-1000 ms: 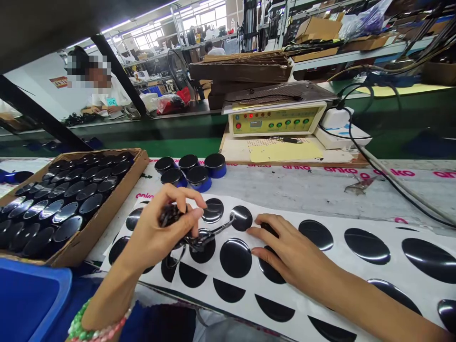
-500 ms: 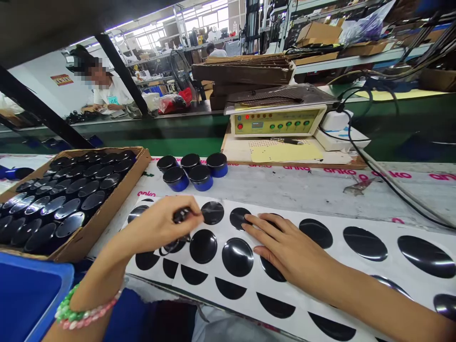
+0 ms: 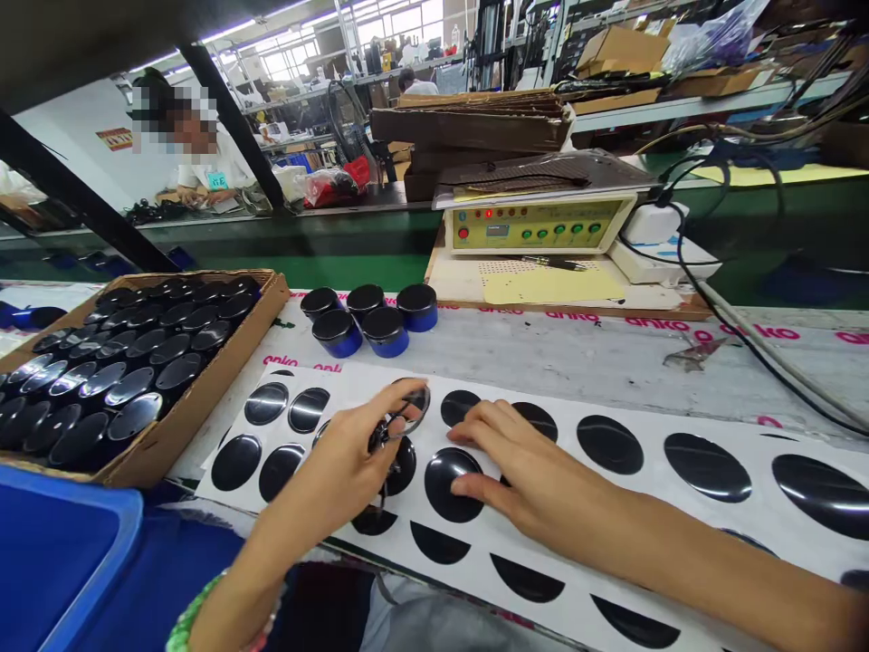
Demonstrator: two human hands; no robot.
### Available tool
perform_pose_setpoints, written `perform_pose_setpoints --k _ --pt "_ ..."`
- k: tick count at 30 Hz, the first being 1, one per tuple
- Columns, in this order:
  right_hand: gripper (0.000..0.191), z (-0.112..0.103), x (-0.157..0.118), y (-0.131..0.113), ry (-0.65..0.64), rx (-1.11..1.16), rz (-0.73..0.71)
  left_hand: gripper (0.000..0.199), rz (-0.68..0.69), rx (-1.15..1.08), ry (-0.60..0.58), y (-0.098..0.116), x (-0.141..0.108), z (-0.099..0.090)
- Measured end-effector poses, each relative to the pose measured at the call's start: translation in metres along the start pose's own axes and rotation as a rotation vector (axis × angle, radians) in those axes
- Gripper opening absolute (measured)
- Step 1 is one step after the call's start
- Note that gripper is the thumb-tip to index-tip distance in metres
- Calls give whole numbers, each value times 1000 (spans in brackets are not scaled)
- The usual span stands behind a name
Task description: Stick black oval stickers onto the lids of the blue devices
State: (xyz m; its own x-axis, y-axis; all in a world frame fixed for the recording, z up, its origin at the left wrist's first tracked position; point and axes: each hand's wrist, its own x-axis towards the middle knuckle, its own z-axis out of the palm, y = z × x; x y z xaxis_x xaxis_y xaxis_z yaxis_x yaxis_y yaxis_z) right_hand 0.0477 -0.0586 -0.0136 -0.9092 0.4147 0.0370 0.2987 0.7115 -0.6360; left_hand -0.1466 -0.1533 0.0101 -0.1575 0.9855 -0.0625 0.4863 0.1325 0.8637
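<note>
The left hand (image 3: 353, 448) is pinching a dark tangle (image 3: 381, 436); at its three o'clock, the right hand (image 3: 516, 462) is lying loosely parted over the sheet (image 3: 479, 541), where many black discs (image 3: 609, 444) are remaining. At ten o'clock, apparently finished pieces (image 3: 180, 370) are filling the carton (image 3: 204, 398).

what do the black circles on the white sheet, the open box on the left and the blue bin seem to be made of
Black circles: probably thin plastic film, glossy, given the bright light streaks across them.
Open box: most likely cardboard, matt, from its dull brown walls.
Blue bin: likely moulded plastic, smooth, judging by its even colour and rounded rim.
</note>
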Motion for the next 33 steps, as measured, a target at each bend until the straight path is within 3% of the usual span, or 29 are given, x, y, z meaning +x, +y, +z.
perform_pose_setpoints --k 5,10,13,16,22,26,28,31,33 --pt "23 0 20 -11 -104 -25 91 4 -99 -389 195 -18 -4 27" --pt "14 5 15 -7 -92 12 22 36 -120 -536 346 -26 -5 32" --pt "21 13 11 -4 -24 -20 -42 31 -130 -580 398 -21 -5 35" --pt "15 22 11 -2 3 -31 -55 29 -101 -640 450 -15 -6 40" --pt "16 25 12 -1 59 -7 -74 24 -223 -983 383 -12 -1 45" --pt "16 0 2 -3 -157 84 -221 32 -273 -1035 392 -15 4 42" --pt "16 -17 -7 -4 -251 173 -202 36 -281 -1050 376 -16 6 40" --pt "8 -29 -15 -4 -181 173 -79 11 -269 -1080 323 -16 7 38" --pt "17 -23 -13 -2 -82 65 -76 5 -249 -1118 294 -16 7 36"
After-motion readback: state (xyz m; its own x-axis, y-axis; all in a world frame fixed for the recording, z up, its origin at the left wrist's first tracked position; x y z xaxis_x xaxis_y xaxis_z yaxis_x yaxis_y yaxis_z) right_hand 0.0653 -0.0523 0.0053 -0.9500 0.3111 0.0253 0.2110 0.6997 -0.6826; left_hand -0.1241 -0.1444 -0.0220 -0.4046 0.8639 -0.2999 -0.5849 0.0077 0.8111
